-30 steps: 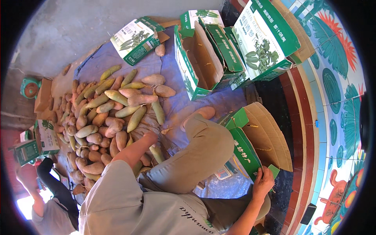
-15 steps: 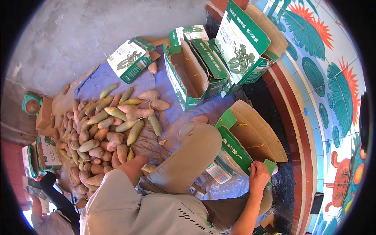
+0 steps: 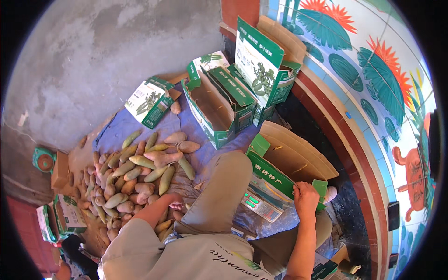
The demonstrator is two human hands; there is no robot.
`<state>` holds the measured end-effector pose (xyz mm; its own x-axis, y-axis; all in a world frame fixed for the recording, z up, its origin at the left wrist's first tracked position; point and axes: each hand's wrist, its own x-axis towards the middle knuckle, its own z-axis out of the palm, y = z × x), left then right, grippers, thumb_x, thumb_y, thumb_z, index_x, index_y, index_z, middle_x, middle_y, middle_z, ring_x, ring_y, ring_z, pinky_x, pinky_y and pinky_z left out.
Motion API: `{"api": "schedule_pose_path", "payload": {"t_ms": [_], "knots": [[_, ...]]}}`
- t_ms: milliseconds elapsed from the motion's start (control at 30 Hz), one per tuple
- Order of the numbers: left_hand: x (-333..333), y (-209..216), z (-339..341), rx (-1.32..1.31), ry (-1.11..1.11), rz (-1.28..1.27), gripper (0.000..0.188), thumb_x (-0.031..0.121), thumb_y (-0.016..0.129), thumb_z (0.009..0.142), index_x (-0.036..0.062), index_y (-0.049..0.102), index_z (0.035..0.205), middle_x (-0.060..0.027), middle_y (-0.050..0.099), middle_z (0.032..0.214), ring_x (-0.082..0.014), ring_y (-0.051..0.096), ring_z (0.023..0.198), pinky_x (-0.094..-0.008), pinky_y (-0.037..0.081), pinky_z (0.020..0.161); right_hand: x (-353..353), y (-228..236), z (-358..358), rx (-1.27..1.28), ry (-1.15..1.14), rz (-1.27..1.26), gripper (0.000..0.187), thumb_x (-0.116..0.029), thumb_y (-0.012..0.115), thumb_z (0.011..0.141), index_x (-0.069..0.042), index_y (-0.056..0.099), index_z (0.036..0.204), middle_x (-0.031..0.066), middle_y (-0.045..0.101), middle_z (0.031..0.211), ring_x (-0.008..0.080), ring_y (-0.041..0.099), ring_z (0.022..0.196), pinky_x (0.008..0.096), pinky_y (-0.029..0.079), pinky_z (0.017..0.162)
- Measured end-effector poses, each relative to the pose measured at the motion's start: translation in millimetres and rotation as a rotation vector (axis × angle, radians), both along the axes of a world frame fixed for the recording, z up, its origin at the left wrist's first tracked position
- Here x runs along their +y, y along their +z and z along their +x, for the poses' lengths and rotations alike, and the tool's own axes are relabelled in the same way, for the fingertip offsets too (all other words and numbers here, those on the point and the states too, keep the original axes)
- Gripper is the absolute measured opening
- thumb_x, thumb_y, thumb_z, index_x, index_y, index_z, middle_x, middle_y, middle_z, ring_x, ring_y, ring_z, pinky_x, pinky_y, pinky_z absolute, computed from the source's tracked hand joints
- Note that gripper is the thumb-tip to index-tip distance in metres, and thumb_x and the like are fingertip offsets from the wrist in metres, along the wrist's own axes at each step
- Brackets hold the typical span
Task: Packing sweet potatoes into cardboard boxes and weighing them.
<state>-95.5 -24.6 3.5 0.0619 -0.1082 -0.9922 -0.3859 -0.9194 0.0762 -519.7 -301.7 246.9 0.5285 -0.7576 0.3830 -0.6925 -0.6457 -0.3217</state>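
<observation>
My right hand [image 3: 306, 196] pinches the near rim of an open green-and-white cardboard carton [image 3: 273, 175]. The carton's flaps stand up, and its brown inside shows beyond my bent knee. At the near edge of a heap of long radishes [image 3: 135, 175], green and pinkish-brown, hovers my left hand [image 3: 176, 200]. Its fingers look loosely spread, and I see nothing in them. Between my legs and the carton, partly under the carton's near side, lies a weighing scale [image 3: 262, 207] with a lit green display.
More open green-and-white cartons [image 3: 214, 105] stand at the back on a blue tarp [image 3: 123, 122]. A smaller carton [image 3: 149, 101] leans behind the heap. Far left are a teal round object [image 3: 44, 159] and another person's dark-clothed limb [image 3: 77, 249]. A painted tile wall [image 3: 354, 70] curves along the right.
My view has shifted, turning toward the heap. My left hand has moved from my knee side to the right along the heap's near edge. The right hand keeps its hold on the carton.
</observation>
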Motion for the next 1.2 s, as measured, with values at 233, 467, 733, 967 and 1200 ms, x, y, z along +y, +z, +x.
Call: {"api": "schedule_pose_path", "payload": {"t_ms": [233, 467, 733, 967, 1200], "knots": [[-42.3, 72.9, 8.8, -0.347, -0.228, -0.649, 0.017, 0.015, 0.052, 0.083, 0.0054, 0.065, 0.077, -0.0070, 0.060, 0.062, -0.0175, 0.053, 0.048, -0.0362, 0.044, 0.049, 5.0, -3.5, -5.9, -0.018, 0.009, -0.021, 0.009, -0.011, 0.065, 0.076, -0.007, 0.058, 0.074, 0.0090, 0.056, 0.068, 0.0280, 0.056, 0.066, 0.0391, 0.045, 0.060], [-89.1, 187.1, 28.5, -0.662, 0.217, -1.425, 0.016, 0.009, 0.051, 0.085, 0.0016, 0.063, 0.091, -0.0092, 0.063, 0.096, -0.0165, 0.058, 0.093, -0.0281, 0.044, 0.083, 7.1, -1.2, -4.1, -0.027, 0.032, -0.047, 0.010, -0.013, 0.066, 0.076, -0.007, 0.058, 0.073, 0.0089, 0.057, 0.068, 0.0275, 0.056, 0.067, 0.0387, 0.045, 0.061], [-171.9, 325.0, -25.5, 0.289, 0.849, -1.657, 0.015, 0.017, 0.055, 0.090, 0.0025, 0.059, 0.093, -0.0136, 0.027, 0.147, -0.0254, 0.041, 0.125, -0.0507, 0.037, 0.099, 9.0, -2.2, -8.8, -0.014, 0.021, -0.042, 0.011, -0.013, 0.066, 0.075, -0.006, 0.057, 0.072, 0.0096, 0.057, 0.069, 0.0278, 0.057, 0.068, 0.0388, 0.045, 0.062], [-222.1, 354.0, -103.3, 0.928, 0.787, -1.606, 0.012, 0.013, 0.057, 0.088, 0.0034, 0.065, 0.090, -0.0170, 0.042, 0.136, -0.0247, 0.049, 0.117, -0.0535, 0.042, 0.097, 8.2, -1.2, -9.3, -0.026, 0.034, -0.035, 0.012, -0.012, 0.066, 0.075, -0.006, 0.057, 0.072, 0.0099, 0.057, 0.069, 0.0284, 0.057, 0.068, 0.0395, 0.045, 0.062], [-265.9, 291.8, -177.1, 1.000, 0.693, -1.401, 0.015, 0.012, 0.056, 0.089, 0.0023, 0.063, 0.098, -0.0118, 0.049, 0.129, -0.0197, 0.052, 0.112, -0.0499, 0.043, 0.095, 6.0, 0.1, -8.4, -0.014, 0.043, -0.035, 0.009, -0.012, 0.064, 0.077, -0.006, 0.058, 0.075, 0.0100, 0.057, 0.069, 0.0284, 0.056, 0.067, 0.0395, 0.045, 0.061]]}}
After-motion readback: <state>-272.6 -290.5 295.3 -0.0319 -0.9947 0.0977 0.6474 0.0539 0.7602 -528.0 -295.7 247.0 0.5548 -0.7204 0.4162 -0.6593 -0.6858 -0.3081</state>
